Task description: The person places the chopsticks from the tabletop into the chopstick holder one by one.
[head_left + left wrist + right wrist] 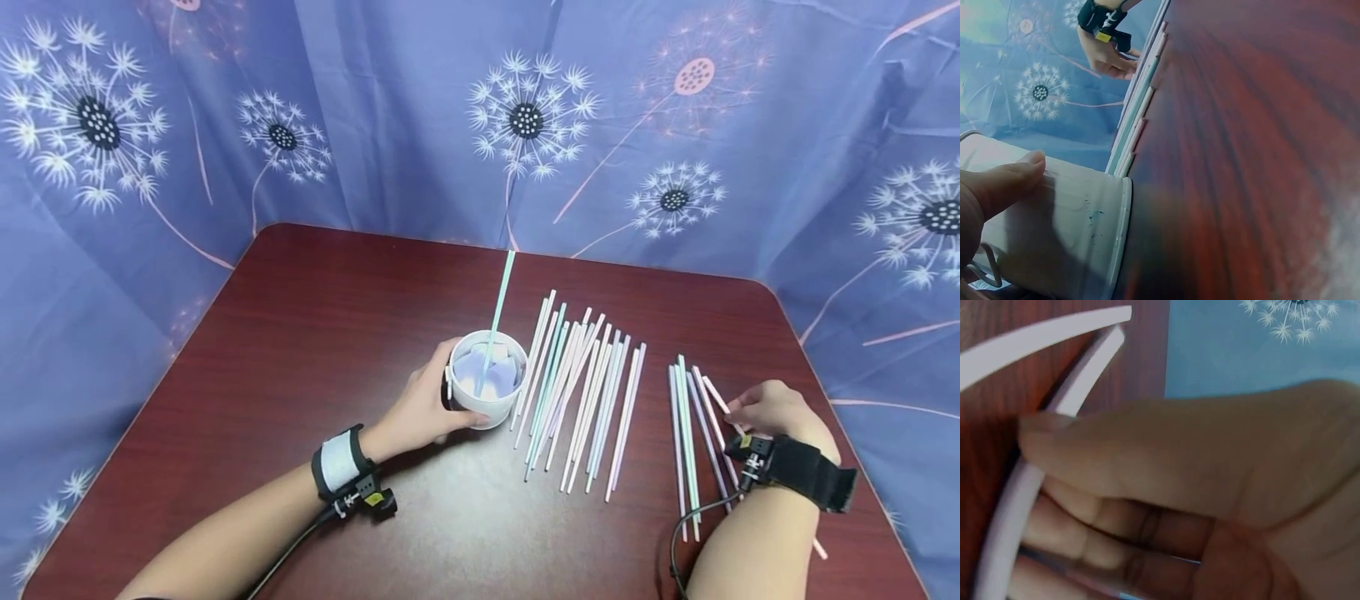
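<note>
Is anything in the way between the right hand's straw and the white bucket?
Yes: between the straw in the right hand and the bucket lie a small row of straws and a bigger row. They lie low, so lifting over them would probably work.

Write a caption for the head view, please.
Left hand holds a white bucket, one green straw inside; right hand pinches a pale straw.

Bucket left of straws on table
</note>
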`<action>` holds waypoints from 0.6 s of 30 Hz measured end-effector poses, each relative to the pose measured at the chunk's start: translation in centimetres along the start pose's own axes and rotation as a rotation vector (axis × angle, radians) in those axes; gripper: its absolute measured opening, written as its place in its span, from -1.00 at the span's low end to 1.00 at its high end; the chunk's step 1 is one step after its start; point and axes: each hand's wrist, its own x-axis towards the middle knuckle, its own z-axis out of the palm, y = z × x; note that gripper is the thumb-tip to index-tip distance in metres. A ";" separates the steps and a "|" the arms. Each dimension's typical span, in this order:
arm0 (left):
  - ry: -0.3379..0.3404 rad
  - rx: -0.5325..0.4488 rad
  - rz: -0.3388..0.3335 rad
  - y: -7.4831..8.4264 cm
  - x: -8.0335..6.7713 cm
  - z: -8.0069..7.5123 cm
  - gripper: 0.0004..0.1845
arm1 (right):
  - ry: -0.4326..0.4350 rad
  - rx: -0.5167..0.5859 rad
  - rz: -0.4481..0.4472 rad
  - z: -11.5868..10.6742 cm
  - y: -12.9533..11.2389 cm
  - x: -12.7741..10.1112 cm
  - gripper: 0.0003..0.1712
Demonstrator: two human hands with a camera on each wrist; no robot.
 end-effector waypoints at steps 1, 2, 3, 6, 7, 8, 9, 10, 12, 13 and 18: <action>0.002 0.003 -0.004 0.0 0.0 0.0 0.09 | 0.004 -0.009 -0.017 0.0 -0.3 0.1 -0.68; 0.004 0.006 -0.005 -0.1 -0.1 0.0 0.09 | 0.015 -0.024 -0.035 -0.1 -0.5 0.2 -0.69; 0.005 0.006 -0.006 -0.1 -0.1 -0.1 0.09 | 0.031 -0.040 -0.052 -0.1 -0.7 0.2 -0.68; 0.004 0.007 -0.001 -0.1 -0.1 0.0 0.09 | 0.062 -0.062 -0.081 -0.1 -1.2 0.4 -0.65; 0.004 0.006 0.001 -0.1 -0.1 0.0 0.09 | 0.054 -0.055 -0.088 0.0 -1.4 0.5 -0.64; 0.003 0.006 0.004 -0.2 0.0 0.0 0.10 | 0.047 -0.050 -0.092 0.0 -1.5 0.5 -0.64; 0.002 0.003 0.003 -0.2 0.0 0.0 0.09 | 0.036 -0.041 -0.092 0.0 -1.6 0.5 -0.64; 0.002 0.003 0.003 -0.2 0.0 0.0 0.09 | 0.023 -0.032 -0.093 0.1 -1.6 0.5 -0.66; 0.004 -0.002 0.005 -0.4 -0.1 0.1 0.09 | -0.015 -0.029 -0.099 0.2 -1.8 0.6 -0.67; 0.005 -0.004 0.005 -0.4 -0.1 0.1 0.09 | -0.024 -0.037 -0.104 0.2 -1.8 0.6 -0.68; 0.013 -0.018 0.018 -0.4 -0.1 0.3 0.10 | -0.018 -0.077 -0.119 0.4 -2.1 0.5 -0.72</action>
